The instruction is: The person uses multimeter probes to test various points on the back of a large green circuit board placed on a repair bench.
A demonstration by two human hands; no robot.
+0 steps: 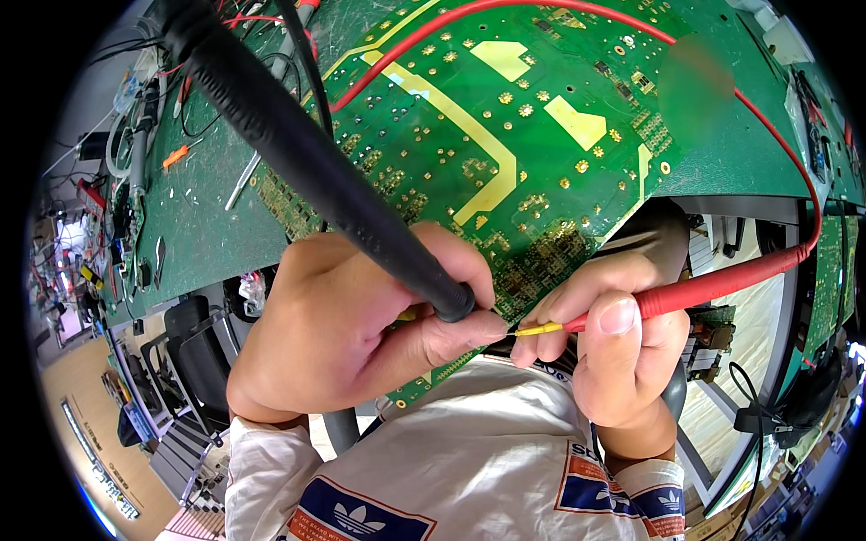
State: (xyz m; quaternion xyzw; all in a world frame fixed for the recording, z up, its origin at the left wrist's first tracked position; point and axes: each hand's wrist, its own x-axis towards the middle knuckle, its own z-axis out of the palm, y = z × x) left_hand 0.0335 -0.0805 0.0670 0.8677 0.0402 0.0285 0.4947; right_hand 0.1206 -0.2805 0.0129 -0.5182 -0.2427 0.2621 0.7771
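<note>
The left hand (347,329) is closed around a black probe (316,171), gripping it low near the tip, thumb and forefinger pinched at the end. The right hand (613,338) pinches a red probe (713,287) between thumb and fingers, its yellow tip (541,329) pointing left toward the other probe's end. Both tips meet at the near edge of a large green circuit board (505,117), which lies solder side up and fills most of the bench's middle; the near edge overhangs toward the person's chest. Whether either tip actually touches a pad I cannot tell, since the fingers hide the black one.

To do this well, I judge the hands should brace against the board's edge, as they seem to, so the tips hold steady on the small gold pads (541,261) crowded there. The pads sit close together, so a slipped tip could bridge two of them; a light, upright touch looks safer than a slanted one.

The red lead (559,9) loops across the board's far edge and down its right side; it could snag on the corner. A black lead (302,54) crosses the far left corner. On the green mat (203,225) at the left lie tweezers (244,180), an orange-handled tool (176,156) and loose wires, well apart from the hands. A black chair (194,347) stands below the left edge.
</note>
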